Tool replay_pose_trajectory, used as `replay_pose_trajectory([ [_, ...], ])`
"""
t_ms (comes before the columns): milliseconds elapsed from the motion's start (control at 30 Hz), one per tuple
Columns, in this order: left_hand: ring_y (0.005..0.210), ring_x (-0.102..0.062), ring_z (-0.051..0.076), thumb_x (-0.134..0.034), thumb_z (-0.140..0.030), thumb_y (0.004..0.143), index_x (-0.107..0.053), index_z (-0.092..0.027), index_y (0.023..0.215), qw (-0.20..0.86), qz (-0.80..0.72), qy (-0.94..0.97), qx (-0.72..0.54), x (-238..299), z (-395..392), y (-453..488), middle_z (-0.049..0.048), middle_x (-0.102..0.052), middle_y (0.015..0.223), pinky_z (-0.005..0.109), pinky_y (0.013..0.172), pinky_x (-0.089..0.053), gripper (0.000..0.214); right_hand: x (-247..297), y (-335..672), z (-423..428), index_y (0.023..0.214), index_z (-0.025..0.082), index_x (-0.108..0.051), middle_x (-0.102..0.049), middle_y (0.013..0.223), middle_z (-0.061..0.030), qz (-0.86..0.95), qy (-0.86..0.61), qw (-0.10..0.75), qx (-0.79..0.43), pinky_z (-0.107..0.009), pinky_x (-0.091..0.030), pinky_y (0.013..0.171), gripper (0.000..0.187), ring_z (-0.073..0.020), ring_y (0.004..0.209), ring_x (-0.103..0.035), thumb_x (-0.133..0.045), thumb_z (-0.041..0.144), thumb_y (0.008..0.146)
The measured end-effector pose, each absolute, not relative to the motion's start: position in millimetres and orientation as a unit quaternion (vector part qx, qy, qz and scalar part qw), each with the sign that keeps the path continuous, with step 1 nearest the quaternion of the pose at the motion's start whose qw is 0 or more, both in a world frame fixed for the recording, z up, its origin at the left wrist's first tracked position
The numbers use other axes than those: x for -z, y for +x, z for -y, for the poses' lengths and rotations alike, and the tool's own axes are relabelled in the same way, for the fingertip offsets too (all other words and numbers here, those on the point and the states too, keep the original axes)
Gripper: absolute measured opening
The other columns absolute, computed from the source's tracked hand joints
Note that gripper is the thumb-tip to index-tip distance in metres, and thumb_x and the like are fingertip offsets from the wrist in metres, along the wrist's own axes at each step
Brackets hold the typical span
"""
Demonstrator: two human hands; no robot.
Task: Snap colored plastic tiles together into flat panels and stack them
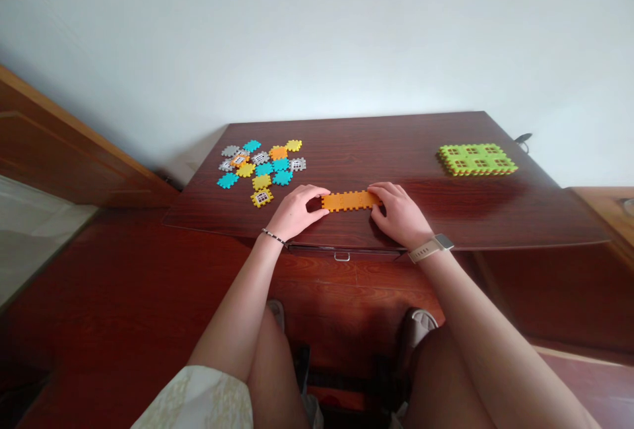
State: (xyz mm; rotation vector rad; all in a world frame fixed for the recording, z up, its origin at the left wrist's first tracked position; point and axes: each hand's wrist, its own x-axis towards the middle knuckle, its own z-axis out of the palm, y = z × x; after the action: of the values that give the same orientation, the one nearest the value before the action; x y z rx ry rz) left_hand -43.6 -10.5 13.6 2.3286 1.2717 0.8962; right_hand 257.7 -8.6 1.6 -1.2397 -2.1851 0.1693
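A strip of joined orange interlocking building tiles [349, 201] lies sideways near the table's front edge. My left hand [301, 208] grips its left end between thumb and fingers. Around the right end, my right hand [396, 210] is closed, its fingers on the far edge and its thumb on the near one. The fingers hide part of that right end. Left of my left hand, a yellow tile with a white window [262, 198] is the nearest loose piece.
Loose blue, yellow, grey and orange tiles [264, 169] are scattered on the table's left side. A light-green assembled block with window openings [476, 160] stands at the right. The dark wooden table [366, 145] backs onto a pale wall; a drawer handle [341, 257] shows below its front edge.
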Motion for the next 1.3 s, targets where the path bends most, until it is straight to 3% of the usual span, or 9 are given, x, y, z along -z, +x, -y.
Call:
replay_pose_trajectory([
  [533,0.118,-0.074,0.026,-0.085,-0.022,0.095,-0.083,-0.028,0.119,0.145,-0.451,0.823,-0.314,-13,8,-37,0.0057,-0.078,0.124,0.047,0.111,-0.061,0.024,-4,256,10,0.133,0.016,-0.073,-0.073,0.136,-0.0184,0.827,-0.473,0.299,-0.055,-0.056,-0.055,0.116,0.042,-0.0378,0.123,-0.066,-0.056,0.015,0.095],
  [1100,0.121,-0.066,0.026,-0.069,-0.021,0.106,-0.081,-0.029,0.133,0.038,-0.463,0.855,-0.231,-16,22,-19,0.0086,-0.067,0.127,0.047,0.113,-0.062,0.03,0,257,8,0.135,0.015,-0.073,-0.073,0.136,-0.0195,0.826,-0.47,0.306,-0.053,-0.059,-0.055,0.116,0.044,-0.0394,0.124,-0.066,-0.058,0.015,0.094],
  [1300,0.128,-0.062,0.033,-0.068,-0.033,0.108,-0.076,-0.025,0.142,-0.003,-0.498,0.847,-0.186,-19,38,-3,0.0141,-0.063,0.133,0.053,0.115,-0.06,0.035,1,256,8,0.134,0.016,-0.073,-0.073,0.135,-0.0185,0.825,-0.473,0.307,-0.048,-0.058,-0.055,0.115,0.043,-0.0394,0.123,-0.066,-0.059,0.015,0.093],
])
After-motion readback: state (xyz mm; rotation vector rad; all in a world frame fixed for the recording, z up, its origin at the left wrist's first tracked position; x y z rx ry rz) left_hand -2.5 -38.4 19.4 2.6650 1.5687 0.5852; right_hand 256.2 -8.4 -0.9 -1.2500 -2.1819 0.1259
